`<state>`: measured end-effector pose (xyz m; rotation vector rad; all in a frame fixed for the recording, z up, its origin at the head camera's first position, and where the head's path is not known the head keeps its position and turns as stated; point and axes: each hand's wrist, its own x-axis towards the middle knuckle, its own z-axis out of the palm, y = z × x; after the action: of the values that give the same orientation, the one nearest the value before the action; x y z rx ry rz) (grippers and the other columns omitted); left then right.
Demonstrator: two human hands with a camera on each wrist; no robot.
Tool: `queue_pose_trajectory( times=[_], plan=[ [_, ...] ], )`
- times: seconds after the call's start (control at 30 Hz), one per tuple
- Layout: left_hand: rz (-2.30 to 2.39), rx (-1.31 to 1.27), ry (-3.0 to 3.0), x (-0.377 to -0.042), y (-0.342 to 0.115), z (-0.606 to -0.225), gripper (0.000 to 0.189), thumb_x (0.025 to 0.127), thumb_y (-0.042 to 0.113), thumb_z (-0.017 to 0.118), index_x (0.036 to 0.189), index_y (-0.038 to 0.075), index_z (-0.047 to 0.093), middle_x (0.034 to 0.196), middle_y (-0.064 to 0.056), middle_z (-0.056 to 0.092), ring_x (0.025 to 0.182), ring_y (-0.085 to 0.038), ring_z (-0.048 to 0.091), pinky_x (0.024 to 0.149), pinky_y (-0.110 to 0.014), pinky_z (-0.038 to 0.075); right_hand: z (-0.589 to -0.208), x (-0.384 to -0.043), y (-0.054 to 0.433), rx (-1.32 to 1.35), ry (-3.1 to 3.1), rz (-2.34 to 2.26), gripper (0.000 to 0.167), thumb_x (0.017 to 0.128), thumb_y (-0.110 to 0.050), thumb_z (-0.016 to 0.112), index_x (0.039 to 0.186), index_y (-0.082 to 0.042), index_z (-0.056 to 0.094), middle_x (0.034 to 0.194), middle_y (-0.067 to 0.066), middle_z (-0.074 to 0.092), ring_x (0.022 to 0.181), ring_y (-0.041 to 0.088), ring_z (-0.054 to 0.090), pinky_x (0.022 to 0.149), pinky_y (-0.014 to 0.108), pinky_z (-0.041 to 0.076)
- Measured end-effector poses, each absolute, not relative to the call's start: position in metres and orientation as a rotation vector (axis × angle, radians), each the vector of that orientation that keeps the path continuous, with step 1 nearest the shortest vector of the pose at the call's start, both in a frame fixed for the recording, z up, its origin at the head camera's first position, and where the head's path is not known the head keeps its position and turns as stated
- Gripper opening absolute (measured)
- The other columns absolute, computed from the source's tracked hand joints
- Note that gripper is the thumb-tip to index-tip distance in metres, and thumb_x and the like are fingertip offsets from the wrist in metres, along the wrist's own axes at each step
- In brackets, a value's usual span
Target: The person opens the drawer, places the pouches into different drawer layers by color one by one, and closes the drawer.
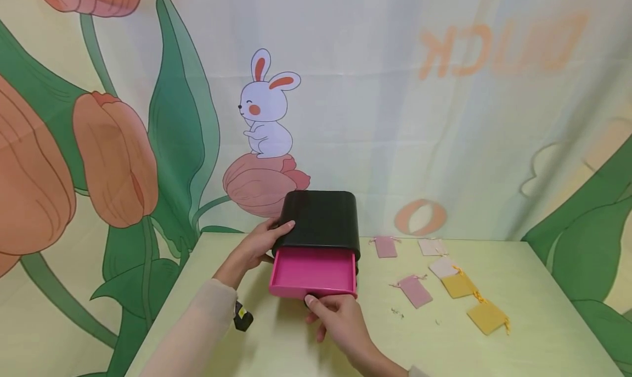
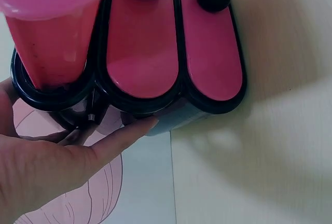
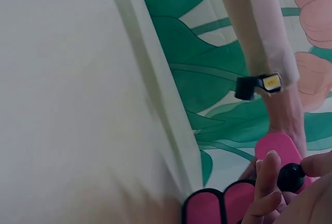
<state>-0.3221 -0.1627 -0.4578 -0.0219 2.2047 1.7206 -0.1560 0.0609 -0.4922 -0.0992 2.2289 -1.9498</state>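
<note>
A black drawer cabinet [image 1: 320, 218] with pink drawers stands at the back of the table. Its top pink drawer [image 1: 313, 273] is pulled out toward me, and the part of its inside that shows holds nothing. My right hand [image 1: 343, 322] pinches the black knob [image 3: 291, 177] on that drawer's front between thumb and fingers. My left hand [image 1: 257, 242] holds the cabinet's left side, thumb over the top edge and fingers along the side wall. Lower down, two more pink drawer fronts [image 2: 142, 47] with round black knobs sit flush in the cabinet.
Right of the cabinet lie small drawstring pouches: pink pouches [image 1: 415, 291], white pouches [image 1: 443, 266] and yellow pouches [image 1: 487, 316]. Tiny bits [image 1: 397, 313] lie in front of them. A printed curtain [image 1: 370, 119] hangs directly behind the table. A black wrist device [image 1: 242, 316] shows below the left sleeve.
</note>
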Motion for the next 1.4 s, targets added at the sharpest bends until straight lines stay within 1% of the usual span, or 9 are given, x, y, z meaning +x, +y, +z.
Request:
queue_pose_trajectory(
  times=[0.13, 0.27, 0.47, 0.7, 0.8, 0.93, 1.13, 1.27, 1.4],
  plan=[
    [1.717, -0.017, 2.209, -0.322, -0.163, -0.457, 0.088, 0.099, 0.059, 0.066, 0.166, 0.015, 0.031, 0.153, -0.021, 0.053, 0.129, -0.041, 0.059, 0.092, -0.061, 0.06, -0.496, -0.152, 0.06, -0.118, 2.21, -1.95, 0.035, 0.101, -0.042, 0.073, 0.098, -0.008, 0.082, 0.078, 0.007, 0.077, 0.048, 0.018, 0.062, 0.05, 0.027, 0.047],
    [1.712, -0.018, 2.209, -0.322, -0.162, -0.455, 0.088, 0.099, 0.06, 0.066, 0.166, 0.015, 0.031, 0.154, -0.022, 0.052, 0.129, -0.042, 0.059, 0.093, -0.062, 0.059, -0.497, -0.153, 0.06, -0.13, 2.22, -1.936, 0.036, 0.101, -0.042, 0.073, 0.098, -0.007, 0.082, 0.078, 0.007, 0.076, 0.048, 0.018, 0.062, 0.048, 0.026, 0.045],
    [1.72, -0.026, 2.201, -0.319, -0.164, -0.456, 0.087, 0.1, 0.058, 0.065, 0.166, 0.015, 0.031, 0.154, -0.022, 0.051, 0.129, -0.042, 0.059, 0.093, -0.062, 0.059, -0.492, -0.153, 0.073, -0.229, 2.181, -1.792, 0.043, 0.103, -0.046, 0.069, 0.091, -0.006, 0.08, 0.077, 0.008, 0.076, 0.05, 0.018, 0.063, 0.051, 0.027, 0.047],
    [1.735, -0.041, 2.183, -0.315, -0.163, -0.459, 0.088, 0.1, 0.058, 0.066, 0.166, 0.015, 0.029, 0.153, -0.022, 0.051, 0.129, -0.042, 0.057, 0.093, -0.061, 0.059, -0.475, -0.147, 0.126, -0.465, 2.246, -1.572, 0.03, 0.103, -0.041, 0.07, 0.091, -0.015, 0.078, 0.078, 0.006, 0.076, 0.052, 0.015, 0.059, 0.052, 0.024, 0.043],
    [1.731, -0.034, 2.184, -0.314, -0.162, -0.459, 0.089, 0.099, 0.059, 0.066, 0.166, 0.014, 0.029, 0.155, -0.023, 0.049, 0.131, -0.043, 0.056, 0.094, -0.062, 0.059, -0.47, -0.15, 0.158, -0.521, 2.315, -1.518, 0.026, 0.103, -0.039, 0.07, 0.097, -0.016, 0.078, 0.08, 0.007, 0.076, 0.053, 0.017, 0.061, 0.053, 0.026, 0.046],
    [1.733, -0.03, 2.192, -0.316, -0.162, -0.459, 0.089, 0.098, 0.06, 0.066, 0.166, 0.015, 0.029, 0.156, -0.022, 0.049, 0.132, -0.043, 0.056, 0.094, -0.063, 0.058, -0.476, -0.168, 0.203, -0.517, 2.442, -1.492, 0.024, 0.103, -0.037, 0.071, 0.104, -0.014, 0.078, 0.084, 0.008, 0.075, 0.059, 0.022, 0.065, 0.059, 0.03, 0.053],
    [1.735, -0.037, 2.188, -0.319, -0.162, -0.456, 0.091, 0.097, 0.061, 0.067, 0.167, 0.017, 0.029, 0.157, -0.021, 0.049, 0.132, -0.043, 0.056, 0.096, -0.063, 0.057, -0.515, -0.212, 0.261, -0.345, 2.749, -1.429, 0.02, 0.099, -0.036, 0.077, 0.105, -0.017, 0.079, 0.092, -0.001, 0.073, 0.083, 0.022, 0.066, 0.066, 0.029, 0.055],
    [1.734, -0.044, 2.186, -0.318, -0.162, -0.456, 0.09, 0.098, 0.06, 0.067, 0.167, 0.017, 0.029, 0.157, -0.021, 0.049, 0.132, -0.043, 0.056, 0.096, -0.065, 0.057, -0.54, -0.235, 0.286, -0.346, 2.952, -1.34, 0.014, 0.098, -0.021, 0.079, 0.108, -0.011, 0.078, 0.099, 0.0, 0.075, 0.089, 0.02, 0.063, 0.067, 0.026, 0.051],
    [1.731, -0.045, 2.189, -0.318, -0.163, -0.456, 0.09, 0.098, 0.061, 0.066, 0.167, 0.017, 0.029, 0.158, -0.021, 0.048, 0.133, -0.043, 0.055, 0.097, -0.066, 0.056, -0.553, -0.252, 0.297, -0.365, 3.005, -1.271, 0.02, 0.097, -0.01, 0.077, 0.117, -0.004, 0.076, 0.111, 0.007, 0.074, 0.095, 0.025, 0.063, 0.068, 0.029, 0.051]
  ],
)
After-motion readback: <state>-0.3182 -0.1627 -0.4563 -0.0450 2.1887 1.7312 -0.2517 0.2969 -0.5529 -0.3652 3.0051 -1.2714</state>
